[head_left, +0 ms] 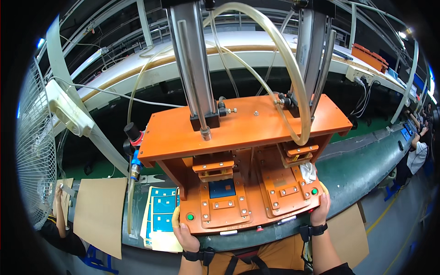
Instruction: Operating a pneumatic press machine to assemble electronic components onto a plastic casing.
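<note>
An orange pneumatic press (254, 121) with two stations stands on the bench in front of me. My left hand (184, 236) grips the left front corner of its base, near a green button (190, 217); a yellow cover shows on a finger. On the opposite corner, my right hand (322, 208) holds the base beside another green button (314, 191). Its far fingers are partly hidden. A dark blue sheet (222, 188) lies in the left station under a raised press head (214, 166). The right station's fixture (282, 191) shows a bare orange plate. White cloth (308, 173) rests beside it.
Blue printed sheets (163, 208) on pale backing lie left of the press, next to brown cardboard (99, 215). A fan (35, 146) stands far left, near another person's arm (59, 213). Clear hoses (293, 59) loop above the press. More people work far right along the green bench (362, 160).
</note>
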`<state>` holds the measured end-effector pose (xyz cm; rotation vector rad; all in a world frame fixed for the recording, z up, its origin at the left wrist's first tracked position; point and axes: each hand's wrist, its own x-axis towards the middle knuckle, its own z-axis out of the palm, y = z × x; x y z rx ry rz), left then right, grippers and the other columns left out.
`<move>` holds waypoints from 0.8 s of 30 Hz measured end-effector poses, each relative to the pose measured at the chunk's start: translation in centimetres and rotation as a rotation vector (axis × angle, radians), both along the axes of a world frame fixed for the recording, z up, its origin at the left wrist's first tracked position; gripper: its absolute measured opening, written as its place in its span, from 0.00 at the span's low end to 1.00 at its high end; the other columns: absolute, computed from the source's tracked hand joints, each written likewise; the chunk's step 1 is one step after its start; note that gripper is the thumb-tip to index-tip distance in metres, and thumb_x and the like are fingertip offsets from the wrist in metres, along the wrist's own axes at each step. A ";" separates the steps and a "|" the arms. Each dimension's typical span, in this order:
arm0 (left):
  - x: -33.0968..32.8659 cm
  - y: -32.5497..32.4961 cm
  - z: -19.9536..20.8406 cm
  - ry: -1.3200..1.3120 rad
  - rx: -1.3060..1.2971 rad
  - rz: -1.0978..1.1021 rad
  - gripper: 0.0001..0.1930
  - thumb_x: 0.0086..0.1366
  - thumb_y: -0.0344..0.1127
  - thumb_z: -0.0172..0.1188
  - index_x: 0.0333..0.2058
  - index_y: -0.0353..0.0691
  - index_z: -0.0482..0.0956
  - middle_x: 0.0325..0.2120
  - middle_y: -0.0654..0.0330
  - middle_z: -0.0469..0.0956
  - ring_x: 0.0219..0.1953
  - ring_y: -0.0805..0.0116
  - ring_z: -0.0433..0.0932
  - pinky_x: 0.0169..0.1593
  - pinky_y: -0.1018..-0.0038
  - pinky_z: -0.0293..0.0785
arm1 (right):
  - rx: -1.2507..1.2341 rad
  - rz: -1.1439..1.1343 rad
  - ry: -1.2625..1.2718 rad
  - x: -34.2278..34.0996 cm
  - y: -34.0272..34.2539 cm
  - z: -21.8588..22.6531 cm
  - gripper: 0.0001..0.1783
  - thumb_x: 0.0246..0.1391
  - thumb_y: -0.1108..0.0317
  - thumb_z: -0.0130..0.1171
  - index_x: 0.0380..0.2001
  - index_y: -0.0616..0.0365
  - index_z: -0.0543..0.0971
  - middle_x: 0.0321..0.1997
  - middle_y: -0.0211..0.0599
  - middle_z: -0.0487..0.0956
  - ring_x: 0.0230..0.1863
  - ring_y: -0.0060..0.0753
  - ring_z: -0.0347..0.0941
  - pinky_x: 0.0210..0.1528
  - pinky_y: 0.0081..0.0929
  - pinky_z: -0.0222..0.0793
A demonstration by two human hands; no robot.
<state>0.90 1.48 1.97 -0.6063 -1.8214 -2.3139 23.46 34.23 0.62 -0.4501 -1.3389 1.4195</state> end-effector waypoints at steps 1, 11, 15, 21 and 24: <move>-0.1 0.0 -0.2 -0.011 -0.008 -0.004 0.26 0.69 0.39 0.40 0.60 0.27 0.62 0.57 0.47 0.67 0.58 0.59 0.68 0.62 0.67 0.65 | -0.003 -0.005 -0.010 -0.1 -0.1 0.1 0.25 0.65 0.62 0.40 0.57 0.72 0.67 0.55 0.45 0.74 0.56 0.32 0.70 0.60 0.29 0.63; -0.7 0.3 -0.6 -0.020 0.019 -0.041 0.25 0.70 0.38 0.38 0.61 0.28 0.60 0.58 0.47 0.66 0.58 0.60 0.68 0.61 0.67 0.65 | -0.037 -0.001 -0.010 -0.4 0.4 -0.2 0.27 0.65 0.61 0.40 0.58 0.73 0.66 0.55 0.47 0.74 0.56 0.33 0.71 0.60 0.30 0.64; -0.8 0.3 -0.8 0.004 0.045 -0.040 0.26 0.70 0.39 0.39 0.61 0.28 0.60 0.58 0.47 0.66 0.59 0.60 0.68 0.61 0.67 0.65 | -0.032 -0.011 -0.023 -0.3 0.4 -0.4 0.27 0.65 0.60 0.40 0.57 0.73 0.66 0.55 0.47 0.74 0.56 0.34 0.71 0.60 0.30 0.64; -0.7 -0.1 -1.1 -0.024 0.077 -0.074 0.26 0.69 0.39 0.39 0.62 0.29 0.60 0.58 0.47 0.66 0.58 0.60 0.69 0.61 0.67 0.66 | -0.052 -0.016 -0.015 -0.4 0.2 -0.2 0.27 0.65 0.60 0.40 0.57 0.73 0.66 0.54 0.47 0.74 0.56 0.34 0.71 0.59 0.30 0.64; -0.7 0.0 -1.1 -0.029 0.099 -0.082 0.26 0.69 0.38 0.39 0.62 0.29 0.59 0.57 0.47 0.67 0.58 0.60 0.69 0.61 0.67 0.67 | -0.051 -0.014 -0.015 -0.3 0.2 -0.2 0.27 0.65 0.60 0.40 0.57 0.73 0.66 0.54 0.47 0.74 0.55 0.34 0.71 0.59 0.30 0.65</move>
